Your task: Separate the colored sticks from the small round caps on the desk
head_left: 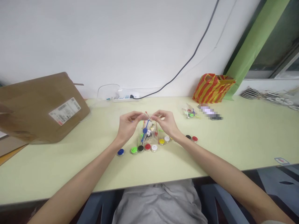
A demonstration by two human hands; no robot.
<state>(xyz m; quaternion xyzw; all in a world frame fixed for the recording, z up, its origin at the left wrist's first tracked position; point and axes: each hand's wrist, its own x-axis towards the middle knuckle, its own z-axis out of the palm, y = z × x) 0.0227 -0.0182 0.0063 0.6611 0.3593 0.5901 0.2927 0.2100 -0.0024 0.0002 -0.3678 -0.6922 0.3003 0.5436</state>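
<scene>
Work at the middle of the tabletop [105, 177], unfinished by my reading. Clear bag [153, 139] holds a jumble of coloured plastic parts, with a blue stick [145, 130] slanting along its near side. Apparently gathered there already: the sticks and small bits. Outside it, between the bag and the front edge: blue disc [121, 152] set apart toward the left, then green disc [134, 150], black disc [140, 148], red disc [147, 146] and white disc [154, 147] close in a row. Yellow disc [161, 141] and a second white one sit just right of the bag; another black and red pair lies beyond the right wrist. How many pieces remain to be dealt with, cannot tell. Second bag [191, 114], also of coloured parts, lies toward the back edge, right of the hands (flat, nobody touching it).

Pose: forearms reach in from the front edge, elbows wide, wrists converging above the clear bag. Left hand [127, 127] narrow, thumb and forefinger pinched at the bag's top; right hand [166, 123] mirrors it, fingertips drawn together, very near the left's. Knuckles up on both. Whether a small part is also pinched there, too blurred to say.
</scene>
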